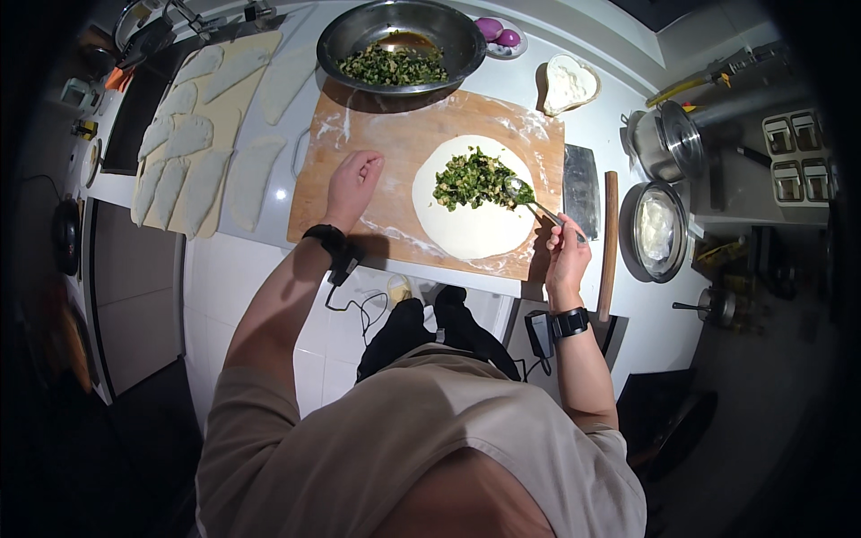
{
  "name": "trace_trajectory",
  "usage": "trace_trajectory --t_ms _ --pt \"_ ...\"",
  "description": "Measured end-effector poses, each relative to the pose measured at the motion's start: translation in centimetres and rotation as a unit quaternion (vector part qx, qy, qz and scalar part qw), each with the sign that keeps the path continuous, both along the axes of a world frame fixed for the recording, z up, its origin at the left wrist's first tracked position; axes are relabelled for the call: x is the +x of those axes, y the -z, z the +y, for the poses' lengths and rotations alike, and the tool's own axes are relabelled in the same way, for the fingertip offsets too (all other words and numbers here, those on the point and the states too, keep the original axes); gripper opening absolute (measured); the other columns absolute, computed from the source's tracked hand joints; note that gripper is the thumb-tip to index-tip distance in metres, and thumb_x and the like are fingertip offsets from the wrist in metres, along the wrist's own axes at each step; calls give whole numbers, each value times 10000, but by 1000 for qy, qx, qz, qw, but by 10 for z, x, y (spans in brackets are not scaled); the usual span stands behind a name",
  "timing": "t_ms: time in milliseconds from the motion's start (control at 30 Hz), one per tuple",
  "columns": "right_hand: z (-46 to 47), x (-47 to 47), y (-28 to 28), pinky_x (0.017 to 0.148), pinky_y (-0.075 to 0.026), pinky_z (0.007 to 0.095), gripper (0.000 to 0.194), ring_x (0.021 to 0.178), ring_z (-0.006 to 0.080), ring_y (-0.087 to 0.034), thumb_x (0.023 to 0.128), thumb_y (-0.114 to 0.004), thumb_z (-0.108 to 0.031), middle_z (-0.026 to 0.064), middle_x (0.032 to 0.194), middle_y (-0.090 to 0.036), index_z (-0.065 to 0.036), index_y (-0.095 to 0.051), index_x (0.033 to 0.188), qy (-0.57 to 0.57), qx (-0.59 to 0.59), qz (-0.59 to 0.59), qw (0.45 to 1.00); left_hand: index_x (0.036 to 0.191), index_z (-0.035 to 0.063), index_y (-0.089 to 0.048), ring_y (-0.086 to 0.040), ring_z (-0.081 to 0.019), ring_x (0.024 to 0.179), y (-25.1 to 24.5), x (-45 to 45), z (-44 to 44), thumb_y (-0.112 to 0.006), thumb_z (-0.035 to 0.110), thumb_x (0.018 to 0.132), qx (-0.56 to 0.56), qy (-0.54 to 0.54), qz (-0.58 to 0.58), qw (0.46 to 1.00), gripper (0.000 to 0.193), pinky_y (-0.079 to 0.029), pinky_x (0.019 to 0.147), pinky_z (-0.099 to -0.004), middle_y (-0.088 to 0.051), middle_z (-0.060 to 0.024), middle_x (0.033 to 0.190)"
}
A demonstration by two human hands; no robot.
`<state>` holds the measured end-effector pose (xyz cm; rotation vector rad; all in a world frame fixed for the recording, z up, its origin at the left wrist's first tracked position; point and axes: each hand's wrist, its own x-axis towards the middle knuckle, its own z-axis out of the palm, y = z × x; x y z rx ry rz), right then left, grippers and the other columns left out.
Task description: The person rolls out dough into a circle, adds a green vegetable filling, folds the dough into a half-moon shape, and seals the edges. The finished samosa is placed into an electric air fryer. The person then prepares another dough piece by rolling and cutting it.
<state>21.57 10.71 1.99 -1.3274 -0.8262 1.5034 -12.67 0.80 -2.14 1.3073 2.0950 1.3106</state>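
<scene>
My right hand [568, 254] grips the handle of a metal spoon [514, 186]. The spoon's bowl rests at the right edge of a heap of chopped green filling [474, 178]. This heap covers the upper half of a round, thin dough sheet [471, 235], whose lower half is bare. Under the dough lies a floured wooden board [390, 128]. Loosely curled, my left hand [353, 191] hovers at the board's left side, and no object shows in it. At the back, a steel basin [328, 57] holds more filling and some brown liquid.
Several folded, filled dough pieces [190, 136] lie at left on a light mat [259, 50] and on the counter. Right of the board are a dough scraper [581, 191], a rolling pin [609, 242], a bowl of dough [656, 232] and a lidded pot [649, 141]. Flour fills a heart-shaped bowl [570, 82].
</scene>
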Motion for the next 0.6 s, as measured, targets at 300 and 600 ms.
trace_trajectory --t_ms 300,600 --pt "18 -29 9 565 -401 195 236 615 64 -488 1002 -551 -155 24 762 -616 40 -648 1094 -66 37 -43 996 1010 31 -663 -584 -163 764 -1 0 0 -614 156 940 3 -1 1 1000 152 -473 704 -271 -647 -70 910" --pt "25 -35 11 535 -394 193 201 592 64 -489 991 -534 -116 19 736 -604 39 -639 1064 -26 25 -4 999 986 23 -656 -608 -188 730 3 -1 1 -619 167 933 33 1 12 999 157 -497 675 -283 -645 -94 908"
